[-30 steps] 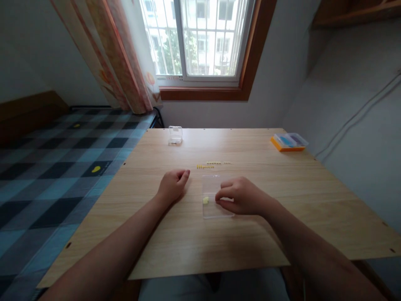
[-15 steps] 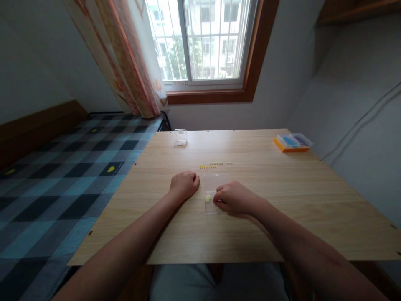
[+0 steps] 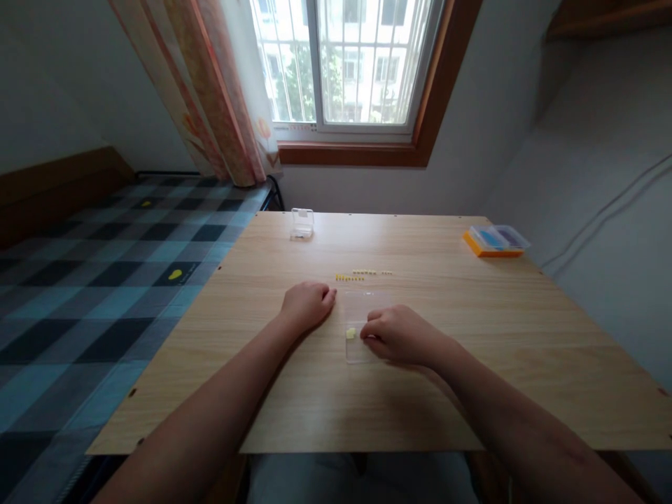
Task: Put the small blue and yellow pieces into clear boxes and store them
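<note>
My right hand (image 3: 399,334) is closed in a pinch over the lower part of a clear plastic case (image 3: 361,357). What its fingertips hold, if anything, is too small to make out. Just left of those fingertips, a pale yellow piece (image 3: 351,334) lies in the case. My left hand (image 3: 309,305) rests on the table as a loose fist, left of the case's upper part, with nothing visible in it. Beyond the case, tiny yellow pieces (image 3: 349,278) form a row, and a second row of tiny pale pieces (image 3: 365,271) runs just behind.
The hands and case are on a light wooden table (image 3: 294,413). A small clear box (image 3: 302,225) with its lid raised stands at the far left. An orange box with a clear lid (image 3: 493,241) lies at the far right. A checkered bed (image 3: 105,280) adjoins the left side.
The camera view has shifted slightly. My right hand keeps its pinch over the case, and my left fist stays in place on the table.
</note>
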Demonstrator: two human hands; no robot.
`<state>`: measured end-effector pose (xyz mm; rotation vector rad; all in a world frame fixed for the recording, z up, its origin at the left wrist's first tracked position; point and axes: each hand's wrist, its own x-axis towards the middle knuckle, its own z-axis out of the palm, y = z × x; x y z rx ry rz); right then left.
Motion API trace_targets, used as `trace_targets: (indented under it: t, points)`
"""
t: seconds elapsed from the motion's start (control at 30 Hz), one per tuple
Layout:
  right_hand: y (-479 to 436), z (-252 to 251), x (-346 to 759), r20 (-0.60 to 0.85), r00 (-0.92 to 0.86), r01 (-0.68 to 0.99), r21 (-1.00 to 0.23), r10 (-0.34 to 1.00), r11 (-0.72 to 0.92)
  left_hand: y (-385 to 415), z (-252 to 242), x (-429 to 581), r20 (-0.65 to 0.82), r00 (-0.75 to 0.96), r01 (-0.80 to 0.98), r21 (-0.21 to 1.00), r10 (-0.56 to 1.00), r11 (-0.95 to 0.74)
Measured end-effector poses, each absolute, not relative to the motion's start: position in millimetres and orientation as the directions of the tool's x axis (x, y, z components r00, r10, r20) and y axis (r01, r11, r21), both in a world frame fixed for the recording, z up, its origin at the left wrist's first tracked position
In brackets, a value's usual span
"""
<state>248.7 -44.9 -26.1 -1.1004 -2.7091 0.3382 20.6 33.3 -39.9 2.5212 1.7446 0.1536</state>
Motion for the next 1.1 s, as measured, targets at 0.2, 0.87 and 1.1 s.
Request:
trace_targets:
  t: [0.2, 0.87, 1.1]
  points:
    - [-46.9, -25.6, 248.2, 0.083, -0.706, 0.666, -0.261, 0.703, 0.699, 30.0, -29.8, 11.9, 0.018, 0.533, 0.796, 0.329, 0.846, -0.508]
    - [-48.7, -25.5, 248.5, 0.084, -0.682, 0.687, -0.265, 0.726, 0.676, 5.4, -19.1, 17.6, -0.074, 0.726, 0.664, 0.332, 0.684, -0.67]
    - [-48.8, -28.4, 247.5, 0.096, -0.675, 0.696, -0.247, 0.732, 0.674, 6.3, -21.3, 17.7, -0.063, 0.739, 0.649, 0.334, 0.671, -0.684]
